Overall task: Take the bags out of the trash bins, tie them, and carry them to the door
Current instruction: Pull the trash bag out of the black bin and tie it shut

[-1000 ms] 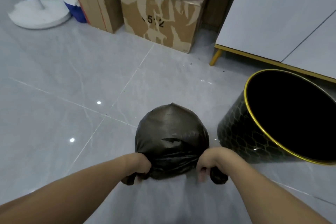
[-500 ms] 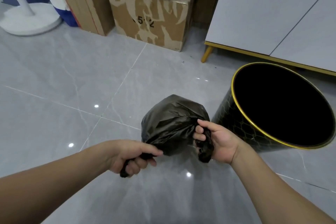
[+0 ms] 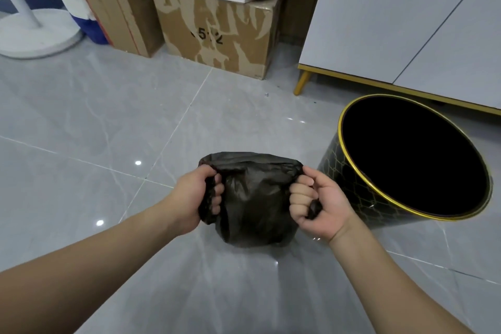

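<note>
Two bare hands gripped one dark brown, crinkled plastic trash bag [image 3: 254,198] from opposite sides. The left hand [image 3: 196,198] was clenched into a fist around a gathered strip of the bag's upper left edge, the plastic showing dark between its curled fingers [image 3: 217,190] and trailing out below the fist. The right hand [image 3: 315,198] was likewise closed tight on the upper right edge, with a small twisted end of plastic poking out beside the folded fingers [image 3: 299,192], palm side turned toward the camera. Between the fists the bag's top rim was stretched in a taut band running left to right, so its long axis at the top lay across the view. The bulging body of the bag hung below that band, between and under the knuckles, its rounded bottom pointing down toward the glossy grey tiled floor [image 3: 95,130]; whether it touched the floor could not be told. Just to the right of the bag, near the right hand, stood a round black trash bin with a gold rim and gold honeycomb pattern [image 3: 349,179], its dark mouth uncovered and tilted toward the camera in the wide-angle view.
</note>
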The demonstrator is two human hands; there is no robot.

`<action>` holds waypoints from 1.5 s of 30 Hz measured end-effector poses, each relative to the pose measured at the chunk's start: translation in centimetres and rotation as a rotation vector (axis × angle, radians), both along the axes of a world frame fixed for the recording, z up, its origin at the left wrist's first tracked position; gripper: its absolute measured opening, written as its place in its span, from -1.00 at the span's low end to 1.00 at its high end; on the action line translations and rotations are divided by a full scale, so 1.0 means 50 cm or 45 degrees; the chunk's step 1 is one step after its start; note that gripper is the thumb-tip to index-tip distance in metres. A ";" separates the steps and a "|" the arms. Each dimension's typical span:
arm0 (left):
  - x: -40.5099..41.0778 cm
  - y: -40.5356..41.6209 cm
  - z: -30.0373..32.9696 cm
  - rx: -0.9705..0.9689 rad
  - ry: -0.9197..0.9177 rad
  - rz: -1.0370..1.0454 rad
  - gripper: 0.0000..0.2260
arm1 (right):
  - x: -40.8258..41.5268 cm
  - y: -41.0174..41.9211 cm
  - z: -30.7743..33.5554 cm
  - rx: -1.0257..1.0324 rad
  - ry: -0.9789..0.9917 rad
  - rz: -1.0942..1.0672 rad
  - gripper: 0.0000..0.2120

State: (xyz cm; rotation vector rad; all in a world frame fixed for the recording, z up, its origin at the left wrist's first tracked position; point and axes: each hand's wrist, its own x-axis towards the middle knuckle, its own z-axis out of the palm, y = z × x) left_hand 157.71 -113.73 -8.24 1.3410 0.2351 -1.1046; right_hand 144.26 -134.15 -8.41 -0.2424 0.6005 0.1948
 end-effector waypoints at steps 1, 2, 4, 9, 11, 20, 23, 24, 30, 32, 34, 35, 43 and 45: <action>-0.005 -0.001 -0.007 0.155 -0.125 -0.019 -0.78 | 0.006 0.006 0.004 0.011 -0.038 -0.033 -0.70; -0.011 0.000 -0.015 0.307 -0.280 -0.093 -0.77 | 0.011 0.013 0.008 0.014 -0.069 -0.068 -0.74; -0.024 0.005 -0.032 0.614 -0.666 -0.477 -0.74 | 0.022 0.026 0.013 0.008 -0.125 -0.152 -0.80; -0.060 -0.016 -0.014 1.006 -1.510 -1.487 -0.72 | 0.060 0.026 0.028 -0.184 -0.185 -0.342 -0.79; -0.059 -0.020 0.007 1.077 -1.621 -1.514 -0.69 | 0.076 0.001 0.042 -0.311 -0.180 -0.407 -0.77; -0.083 -0.003 0.067 1.211 -2.029 -1.873 -0.81 | 0.109 0.050 0.027 -0.697 -0.104 -0.119 -0.76; -0.083 0.011 0.080 1.150 -2.010 -1.780 -0.77 | 0.101 0.087 0.004 -0.774 0.003 0.078 -0.78; -0.075 0.022 0.087 1.129 -1.994 -1.744 -0.78 | 0.096 0.097 0.001 -0.815 0.038 0.132 -0.79; 0.005 0.061 0.134 0.966 -2.132 -1.557 -0.91 | 0.097 0.131 -0.002 -0.981 0.064 0.421 -0.76; 0.026 0.060 0.144 1.047 -2.174 -1.455 -0.85 | 0.103 0.130 0.003 -1.174 0.093 0.549 -0.78; 0.045 0.059 0.153 1.075 -2.096 -1.392 -0.84 | 0.108 0.128 0.013 -1.267 0.102 0.642 -0.77; 0.053 0.058 0.155 1.035 -1.997 -1.367 -0.87 | 0.110 0.125 0.019 -1.292 0.109 0.676 -0.76; 0.088 0.023 0.155 0.602 -1.537 -1.153 -0.85 | 0.112 0.080 0.059 -1.208 0.151 0.935 -0.62; 0.097 0.006 0.150 0.541 -1.674 -1.085 -0.86 | 0.114 0.062 0.072 -1.179 0.118 1.059 -0.56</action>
